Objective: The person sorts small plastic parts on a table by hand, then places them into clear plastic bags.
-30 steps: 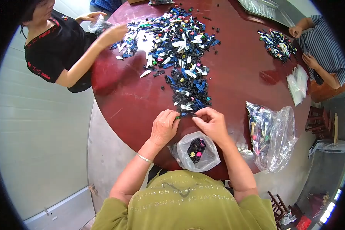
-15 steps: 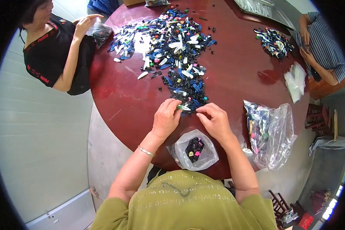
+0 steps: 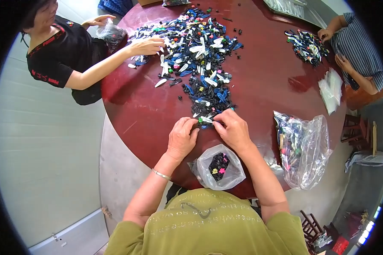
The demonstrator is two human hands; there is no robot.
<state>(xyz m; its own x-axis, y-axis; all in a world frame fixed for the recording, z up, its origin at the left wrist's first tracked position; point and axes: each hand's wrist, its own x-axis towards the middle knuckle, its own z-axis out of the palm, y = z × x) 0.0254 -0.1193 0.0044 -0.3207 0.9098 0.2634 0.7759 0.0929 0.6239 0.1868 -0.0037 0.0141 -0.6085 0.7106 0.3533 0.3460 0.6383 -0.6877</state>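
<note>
A long pile of small black, blue and white clips [image 3: 202,49] runs down the dark red table toward me. At its near end, my left hand [image 3: 183,136] has thumb and fingers close together beside a white clip with a green piece [image 3: 205,120]. My right hand [image 3: 233,129] pinches at the other end of that clip. Between my forearms stands an open clear plastic bag [image 3: 236,173], holding black pieces with pink and yellow flowers [image 3: 218,166].
Right of my arm lies a large clear bag [image 3: 304,151] of clips. Farther right are empty plastic bags [image 3: 330,91] and a smaller pile [image 3: 306,46] beside a co-worker [image 3: 357,46]. Another co-worker [image 3: 64,55] reaches into the pile from the left.
My right hand has moved left onto the white clip, and my left hand has lowered slightly. The left co-worker's arm now reaches over the pile; the right co-worker's hand has moved to the small pile.
</note>
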